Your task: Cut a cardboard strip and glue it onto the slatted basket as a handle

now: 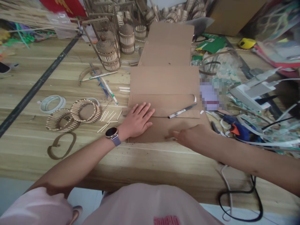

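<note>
My left hand lies flat with its fingers spread on a folded sheet of brown cardboard. Over the near right part of the cardboard is my right hand, its fingers closed and slightly blurred. A small pale bit shows by its fingertips, but what they hold cannot be made out. Between and beyond the hands, a pen rests slantwise on the cardboard. Left of my left hand are several short thin sticks and two rings made of small sticks, one leaning on the other.
White tape rolls and a brown strip loop lie at left. Lantern-like stick pieces stand at the back. On the right are a blue glue gun, a white power strip, plastic scraps and a yellow tape measure. A black cable hangs below the table edge.
</note>
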### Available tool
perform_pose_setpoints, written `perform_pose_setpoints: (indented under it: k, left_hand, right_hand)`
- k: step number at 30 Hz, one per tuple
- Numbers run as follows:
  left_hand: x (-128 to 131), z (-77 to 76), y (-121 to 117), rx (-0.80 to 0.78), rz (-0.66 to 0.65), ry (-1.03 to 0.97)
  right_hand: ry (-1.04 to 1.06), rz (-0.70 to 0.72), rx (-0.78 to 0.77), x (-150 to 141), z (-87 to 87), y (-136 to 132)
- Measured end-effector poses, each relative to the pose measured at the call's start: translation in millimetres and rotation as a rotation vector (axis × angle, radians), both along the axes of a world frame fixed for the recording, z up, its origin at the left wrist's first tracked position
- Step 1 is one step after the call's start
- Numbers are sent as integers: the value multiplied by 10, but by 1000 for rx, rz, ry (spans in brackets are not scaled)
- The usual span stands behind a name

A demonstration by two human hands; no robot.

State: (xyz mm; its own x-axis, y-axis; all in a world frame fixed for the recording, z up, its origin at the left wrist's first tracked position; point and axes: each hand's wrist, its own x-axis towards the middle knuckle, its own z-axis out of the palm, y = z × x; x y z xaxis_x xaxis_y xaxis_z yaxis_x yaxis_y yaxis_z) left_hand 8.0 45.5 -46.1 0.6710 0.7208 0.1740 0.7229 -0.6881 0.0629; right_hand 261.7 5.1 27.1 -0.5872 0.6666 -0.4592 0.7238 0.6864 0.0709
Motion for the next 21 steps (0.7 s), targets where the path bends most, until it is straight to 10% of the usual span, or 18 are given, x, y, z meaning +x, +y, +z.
perform_pose_setpoints:
  k: [10, 21]
  left_hand:
    - [5, 35, 25, -27, 10, 7]
    - [-95, 39, 89, -16, -59, 18]
  right_hand:
    - [220, -92, -148, 381, 106, 102]
    - [112, 104, -34, -851, -5, -7]
